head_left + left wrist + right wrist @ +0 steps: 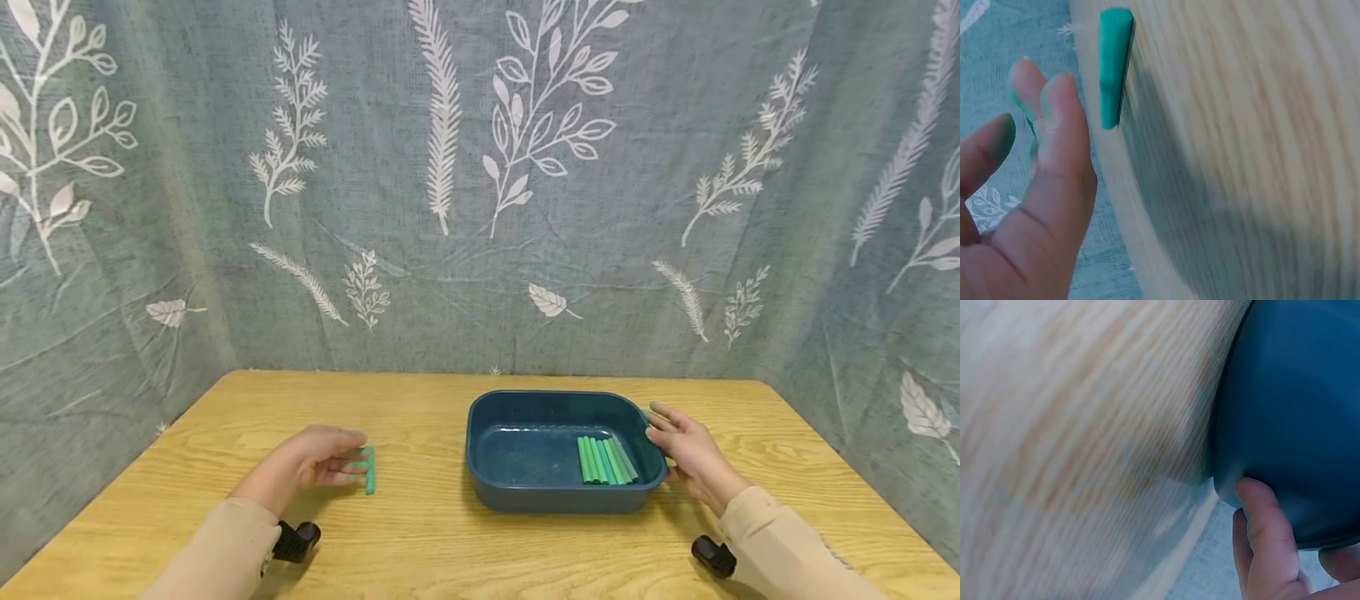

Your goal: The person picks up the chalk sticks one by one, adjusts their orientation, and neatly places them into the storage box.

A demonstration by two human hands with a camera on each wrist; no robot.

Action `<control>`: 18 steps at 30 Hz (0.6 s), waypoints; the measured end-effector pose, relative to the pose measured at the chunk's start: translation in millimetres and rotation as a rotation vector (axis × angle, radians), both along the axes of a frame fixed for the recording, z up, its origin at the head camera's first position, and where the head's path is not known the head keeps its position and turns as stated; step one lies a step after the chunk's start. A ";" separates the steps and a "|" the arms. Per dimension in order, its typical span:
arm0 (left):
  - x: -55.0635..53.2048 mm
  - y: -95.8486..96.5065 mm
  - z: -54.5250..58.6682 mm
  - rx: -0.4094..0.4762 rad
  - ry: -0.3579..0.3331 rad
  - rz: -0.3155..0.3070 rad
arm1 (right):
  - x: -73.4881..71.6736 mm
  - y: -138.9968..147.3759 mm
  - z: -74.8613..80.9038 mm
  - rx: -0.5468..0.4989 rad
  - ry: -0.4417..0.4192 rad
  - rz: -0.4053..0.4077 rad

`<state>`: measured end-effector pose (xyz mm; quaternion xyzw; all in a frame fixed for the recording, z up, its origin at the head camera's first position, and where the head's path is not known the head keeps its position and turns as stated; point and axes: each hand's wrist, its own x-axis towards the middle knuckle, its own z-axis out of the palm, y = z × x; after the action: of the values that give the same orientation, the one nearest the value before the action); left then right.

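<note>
A green chalk stick (370, 471) lies on the tabletop right at the fingertips of my left hand (322, 456). In the left wrist view this chalk (1114, 69) is beside the fingers, which are loosely bent and smudged green. A dark blue rectangular basin (517, 496) stands right of the middle. Several green chalk sticks (606, 460) lie side by side in its right end. My right hand (693, 454) holds the basin's right end at the rim. In the right wrist view its fingers (1266, 531) lie against the basin's outer wall (1291, 425).
The wooden table (420, 542) has its back edge against a grey-green curtain (465, 317) with white leaf prints, which hangs along the back and both sides. A black wrist device (297, 542) is strapped at the left sleeve, another black device (712, 556) at the right.
</note>
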<state>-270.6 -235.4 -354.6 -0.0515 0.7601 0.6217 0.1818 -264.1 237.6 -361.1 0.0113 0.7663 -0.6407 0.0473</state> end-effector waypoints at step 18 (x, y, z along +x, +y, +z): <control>-13.7 -13.5 -7.6 -0.006 -0.133 0.013 | -0.1 -0.1 0.0 0.023 -0.002 0.006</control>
<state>-284.4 -248.9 -362.2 -0.0984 0.7477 0.6159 0.2278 -264.2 237.5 -361.1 0.0102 0.7736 -0.6316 0.0496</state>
